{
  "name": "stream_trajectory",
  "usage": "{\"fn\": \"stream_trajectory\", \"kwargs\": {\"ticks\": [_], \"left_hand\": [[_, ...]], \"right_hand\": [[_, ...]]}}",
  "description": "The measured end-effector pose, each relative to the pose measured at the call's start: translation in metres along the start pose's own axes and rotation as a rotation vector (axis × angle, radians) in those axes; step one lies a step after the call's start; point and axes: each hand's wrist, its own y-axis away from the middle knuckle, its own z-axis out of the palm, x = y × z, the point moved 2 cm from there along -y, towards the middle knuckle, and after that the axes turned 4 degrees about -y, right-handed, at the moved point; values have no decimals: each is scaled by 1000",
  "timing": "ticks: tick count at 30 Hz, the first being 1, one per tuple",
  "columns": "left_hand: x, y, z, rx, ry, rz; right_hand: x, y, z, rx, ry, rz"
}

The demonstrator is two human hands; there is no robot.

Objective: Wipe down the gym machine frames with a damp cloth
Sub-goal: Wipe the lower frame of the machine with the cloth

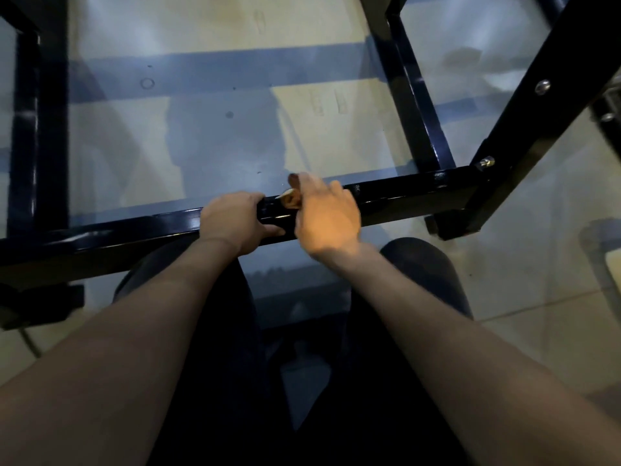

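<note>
Along the near horizontal bar (403, 193) of the black machine frame, your left hand (235, 223) is wrapped round the tube as a steadying grip, while your right hand (326, 216) is blurred just beside it, pressing a small brownish cloth (291, 196) on the bar's top face; whether those fingers curl round the cloth you cannot tell. Keep the cloth flat, wipe toward the bolted right corner (485, 163), and roll it over the bar's front edge too.

No lettering, label, brand mark or number can be read anywhere, neither on the glossy black metal machine frame (403, 188) nor on the pale floor (218, 25).
</note>
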Motion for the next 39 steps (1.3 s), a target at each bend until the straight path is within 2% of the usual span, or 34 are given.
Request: {"fn": "stream_trajectory", "kwargs": {"ticks": [3, 5, 8, 10, 14, 16, 18, 20, 23, 25, 27, 29, 31, 32, 35, 37, 39], "left_hand": [[2, -3, 2, -18, -9, 5], [2, -3, 3, -29, -8, 6], [-1, -3, 5, -21, -2, 16], [-1, -2, 3, -29, -1, 25], [1, 0, -7, -70, -2, 8], [1, -2, -7, -79, 15, 10], [0, 0, -6, -78, 19, 26], [-3, 2, -6, -76, 39, 45], [-11, 9, -7, -104, 111, 74], [-13, 15, -9, -112, 140, 86], [-15, 20, -15, -88, 180, 63], [-17, 24, -22, -21, 275, -7], [-22, 27, -30, 66, 418, -98], [-25, 27, -34, 120, 494, -139], [-41, 37, -47, 248, 674, -264], [-48, 43, -54, 236, 814, -314], [-50, 50, -58, 165, 1011, -332]], "right_hand": [[73, -8, -28, -4, 90, 142], [128, -11, -49, 2, 159, 328], [148, -19, -54, 89, 117, 544], [112, -19, -36, 109, 93, 518], [4, -3, 3, 83, -83, 211], [-14, 1, 4, 70, -134, 132], [1, 0, -5, 23, -99, 101], [36, -5, -17, 4, -6, 153], [82, -11, -40, 17, 40, 437], [82, -14, -39, 35, -11, 554], [55, -13, -28, 54, -35, 537], [19, -8, -14, 53, -104, 416], [-13, -4, -8, 0, -239, 305], [-24, -3, -7, -17, -402, 302], [-53, 1, -11, -140, -1195, 486], [-65, 5, -12, -229, -1533, 517], [-77, 8, -14, -289, -1631, 490]]}}
